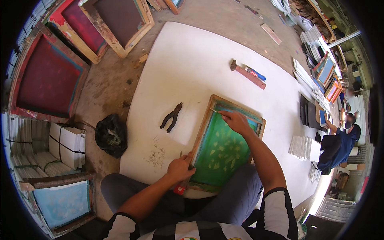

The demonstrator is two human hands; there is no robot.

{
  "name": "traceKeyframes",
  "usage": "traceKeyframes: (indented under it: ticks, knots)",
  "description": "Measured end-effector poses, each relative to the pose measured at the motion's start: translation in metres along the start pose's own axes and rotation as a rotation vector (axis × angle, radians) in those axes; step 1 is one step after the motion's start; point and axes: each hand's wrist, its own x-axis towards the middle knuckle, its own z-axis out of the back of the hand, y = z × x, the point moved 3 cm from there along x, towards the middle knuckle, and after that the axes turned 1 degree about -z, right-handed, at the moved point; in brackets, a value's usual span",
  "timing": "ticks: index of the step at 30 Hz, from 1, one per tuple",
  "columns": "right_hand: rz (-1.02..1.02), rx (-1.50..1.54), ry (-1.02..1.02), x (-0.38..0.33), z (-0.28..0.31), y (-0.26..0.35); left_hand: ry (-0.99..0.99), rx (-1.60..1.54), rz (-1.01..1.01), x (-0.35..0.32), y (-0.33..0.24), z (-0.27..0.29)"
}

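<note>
A wooden screen-printing frame [206, 120] with green mesh [210, 158] and a pale leaf pattern lies tilted against my lap. My left hand [180, 170] is closed on its left side rail. In my right hand [237, 121] is pinched a thin, light-coloured rod-like tool [214, 110], its tip at the inner edge near the far left corner. Something red [179, 189] shows below my left hand; its kind is unclear. On the white board [192, 52], pliers [172, 118] lie with dark handles apart, and many tiny bits [156, 154], perhaps staples, are scattered near my left hand.
A hammer [248, 74] and a blue-handled screwdriver [256, 73] lie farther off on the board. A black plastic bag [111, 136] sits left of it. More frames [50, 76] lean at the left. At the right, a person [340, 144] crouches near stacked white sheets [304, 148].
</note>
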Motion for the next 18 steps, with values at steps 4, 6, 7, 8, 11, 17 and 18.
traceKeyframes:
  ticks: [4,6,7,8,11,17,18]
  knots:
    - [-0.37,0.654,0.334,0.012,0.009,0.008,-0.033,-0.002,0.001,-0.003,0.005,0.0]
    - [-0.559,0.797,0.432,0.004,0.016,0.019,-0.037,-0.003,-0.006,-0.003,0.004,0.001]
    - [-0.596,0.845,0.431,0.001,0.014,0.018,-0.029,0.001,-0.009,-0.003,0.001,0.003]
    - [-0.633,0.892,0.429,-0.001,0.011,0.016,-0.021,0.005,-0.011,-0.002,0.0,0.004]
    - [-0.481,0.637,0.316,-0.003,0.007,0.009,-0.022,0.014,-0.033,-0.002,0.002,0.0]
    - [-0.261,0.164,0.072,-0.012,0.017,0.042,-0.029,-0.025,-0.011,-0.004,0.002,0.005]
    - [-0.256,0.108,0.066,-0.013,0.02,0.048,-0.035,-0.02,-0.013,-0.004,0.002,0.004]
